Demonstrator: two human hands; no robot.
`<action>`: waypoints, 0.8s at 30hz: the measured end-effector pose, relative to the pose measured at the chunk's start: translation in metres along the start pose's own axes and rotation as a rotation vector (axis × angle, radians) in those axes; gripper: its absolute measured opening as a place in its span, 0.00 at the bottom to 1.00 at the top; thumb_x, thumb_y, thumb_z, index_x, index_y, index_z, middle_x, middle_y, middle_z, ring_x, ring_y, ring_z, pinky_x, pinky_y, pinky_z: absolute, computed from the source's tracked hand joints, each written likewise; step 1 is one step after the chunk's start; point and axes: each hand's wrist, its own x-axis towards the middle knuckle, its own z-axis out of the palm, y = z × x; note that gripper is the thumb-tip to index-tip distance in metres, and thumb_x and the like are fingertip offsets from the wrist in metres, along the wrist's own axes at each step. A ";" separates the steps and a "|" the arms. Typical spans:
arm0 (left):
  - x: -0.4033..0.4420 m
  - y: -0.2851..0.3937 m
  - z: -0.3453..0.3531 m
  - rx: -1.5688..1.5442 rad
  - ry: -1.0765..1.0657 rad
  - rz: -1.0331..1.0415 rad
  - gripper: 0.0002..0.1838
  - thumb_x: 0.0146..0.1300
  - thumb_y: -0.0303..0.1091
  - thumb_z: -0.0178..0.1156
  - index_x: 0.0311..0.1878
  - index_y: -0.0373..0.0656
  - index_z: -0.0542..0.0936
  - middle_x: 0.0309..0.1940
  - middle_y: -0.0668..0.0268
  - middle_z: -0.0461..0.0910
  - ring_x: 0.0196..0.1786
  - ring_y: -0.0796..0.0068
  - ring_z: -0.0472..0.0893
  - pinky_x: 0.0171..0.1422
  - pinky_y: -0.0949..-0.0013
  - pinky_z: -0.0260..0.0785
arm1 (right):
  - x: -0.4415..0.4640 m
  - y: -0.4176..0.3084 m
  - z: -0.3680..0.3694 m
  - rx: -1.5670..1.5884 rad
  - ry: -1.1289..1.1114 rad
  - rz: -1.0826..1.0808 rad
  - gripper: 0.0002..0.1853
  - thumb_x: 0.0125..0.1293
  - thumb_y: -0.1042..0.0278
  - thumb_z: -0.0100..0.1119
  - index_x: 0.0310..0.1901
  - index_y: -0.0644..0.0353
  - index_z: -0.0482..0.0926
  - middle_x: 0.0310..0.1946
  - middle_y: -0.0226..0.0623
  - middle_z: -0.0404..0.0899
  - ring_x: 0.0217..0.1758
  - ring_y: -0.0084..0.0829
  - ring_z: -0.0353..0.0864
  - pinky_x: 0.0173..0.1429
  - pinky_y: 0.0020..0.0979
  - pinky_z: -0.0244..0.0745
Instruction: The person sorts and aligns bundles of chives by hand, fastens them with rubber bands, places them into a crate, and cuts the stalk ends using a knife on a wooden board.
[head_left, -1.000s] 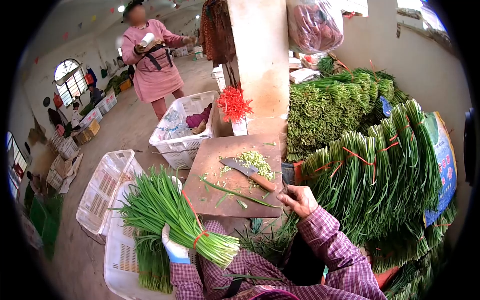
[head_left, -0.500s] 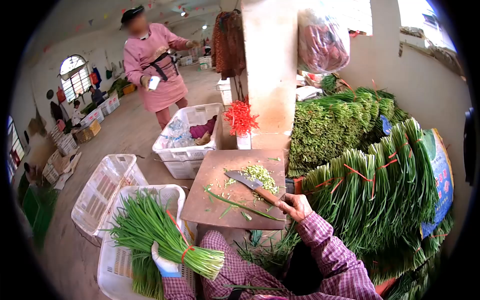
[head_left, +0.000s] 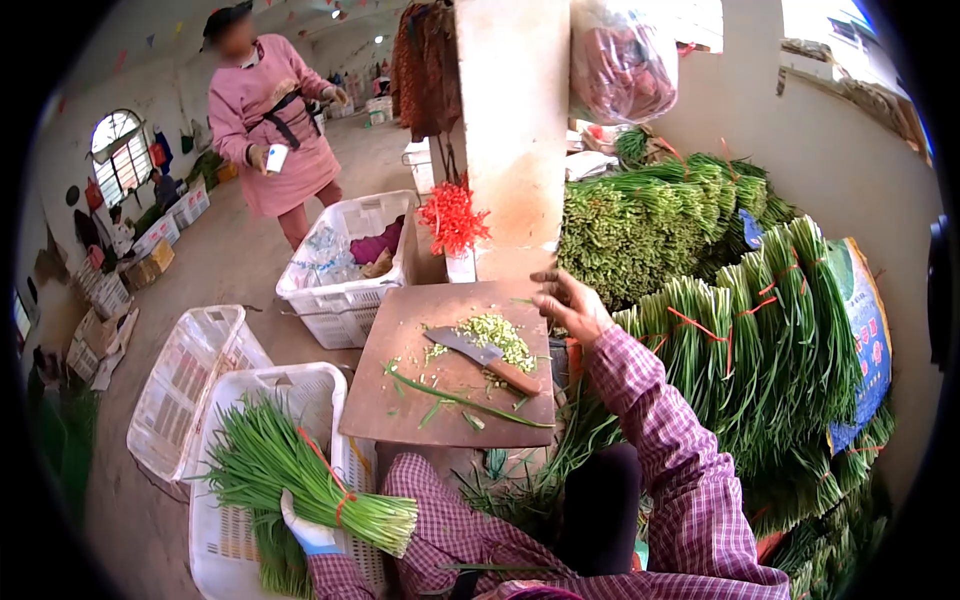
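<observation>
My left hand [head_left: 308, 528], in a white and blue glove, holds a bundle of garlic chives [head_left: 310, 470] bound with a red tie, above a white crate [head_left: 232, 570]. The bundle's cut ends point right, over my knee. My right hand [head_left: 572, 305] is bare and raised near the far right corner of the brown cutting board [head_left: 385, 350], fingers apart and nothing in them. A wooden-handled knife [head_left: 480, 355] lies flat on the board. Chopped stem pieces [head_left: 505, 332] are heaped beside its blade, and a long green leaf [head_left: 465, 402] lies nearer me.
Tied chive bundles [head_left: 740, 340] are stacked on my right. Red ties [head_left: 453, 218] hang by the pillar [head_left: 510, 120]. Ahead stands a crate with plastic and cloth [head_left: 345, 325]; another crate [head_left: 185, 385] sits at left. A person in pink [head_left: 275, 130] stands beyond, holding a white cup.
My right hand has let go of the knife handle and lifted up and away, opening. The knife stays on the board. My left hand still holds the bundle. The view has shifted slightly.
</observation>
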 end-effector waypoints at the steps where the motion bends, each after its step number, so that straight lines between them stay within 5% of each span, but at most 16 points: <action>1: 0.002 0.001 0.003 -0.010 0.048 0.018 0.31 0.66 0.50 0.51 0.65 0.38 0.69 0.61 0.54 0.73 0.59 0.56 0.77 0.63 0.48 0.72 | 0.018 0.002 0.000 -0.034 -0.012 0.011 0.24 0.67 0.58 0.61 0.61 0.59 0.72 0.35 0.37 0.83 0.39 0.27 0.82 0.44 0.29 0.77; 5: 0.014 0.002 -0.013 -0.005 0.105 0.072 0.31 0.67 0.50 0.50 0.66 0.38 0.68 0.62 0.54 0.72 0.61 0.56 0.75 0.64 0.47 0.70 | 0.084 0.011 0.015 -0.156 -0.012 -0.051 0.22 0.67 0.59 0.60 0.59 0.59 0.74 0.31 0.35 0.81 0.34 0.23 0.79 0.40 0.27 0.76; 11: 0.011 -0.004 -0.007 0.100 0.269 0.147 0.31 0.69 0.52 0.48 0.67 0.40 0.67 0.64 0.59 0.71 0.62 0.61 0.74 0.66 0.55 0.68 | 0.179 0.030 0.034 -0.304 0.051 -0.099 0.22 0.68 0.57 0.58 0.59 0.60 0.75 0.46 0.49 0.83 0.49 0.36 0.84 0.55 0.34 0.76; 18: 0.029 -0.005 -0.061 0.069 0.480 0.264 0.30 0.72 0.51 0.44 0.70 0.42 0.64 0.67 0.60 0.66 0.66 0.62 0.70 0.69 0.58 0.66 | 0.286 0.061 0.050 -0.478 0.084 -0.308 0.25 0.70 0.54 0.51 0.63 0.59 0.71 0.58 0.49 0.77 0.60 0.48 0.77 0.65 0.41 0.70; 20: 0.028 -0.007 -0.087 0.346 0.553 0.369 0.29 0.72 0.52 0.46 0.68 0.43 0.66 0.66 0.60 0.68 0.65 0.63 0.70 0.69 0.57 0.66 | 0.312 0.064 0.058 -0.622 0.118 -0.313 0.26 0.69 0.52 0.52 0.63 0.59 0.71 0.59 0.50 0.75 0.61 0.50 0.75 0.65 0.42 0.70; 24: 0.023 -0.002 -0.080 0.273 0.514 0.227 0.30 0.71 0.52 0.46 0.69 0.42 0.66 0.67 0.59 0.67 0.67 0.61 0.68 0.71 0.57 0.62 | 0.345 0.065 0.069 -0.710 0.132 -0.352 0.31 0.67 0.47 0.55 0.65 0.58 0.69 0.57 0.55 0.73 0.62 0.52 0.71 0.65 0.43 0.69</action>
